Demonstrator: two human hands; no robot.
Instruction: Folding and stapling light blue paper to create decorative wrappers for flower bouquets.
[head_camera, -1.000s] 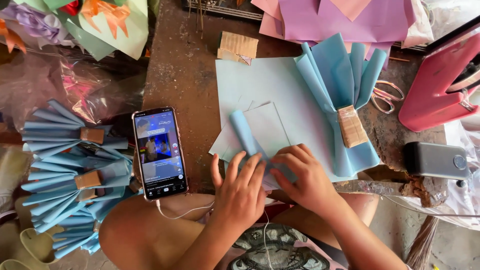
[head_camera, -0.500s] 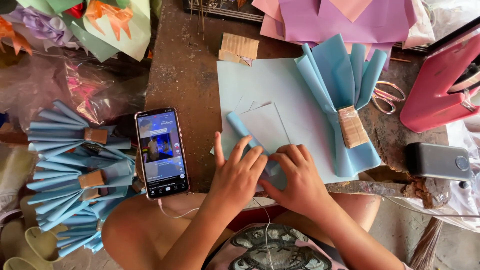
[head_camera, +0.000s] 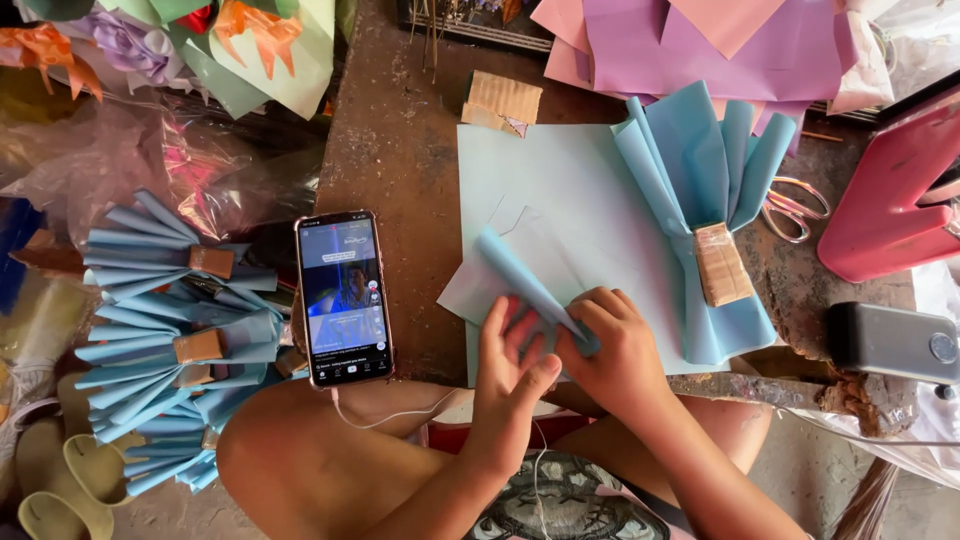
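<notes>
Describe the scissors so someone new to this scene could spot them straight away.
Start at the big red block on the right of the table. Just left of it, beside the taped blue paper fan, lie the scissors, partly tucked under the fan. Their pale looped handles are the only metal tool among the paper.

Matt blue paper sheet; rough wooden table; glossy phone.

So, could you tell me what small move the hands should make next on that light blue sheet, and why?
Probably press the fold flat. The left hand and right hand pinch the small light blue sheet at its lower end, where a rolled pleat rises loosely toward the upper left. The finished blue fan beside it shows tight pleats gathered under a brown tape band, so this fold likely needs creasing first.
</notes>
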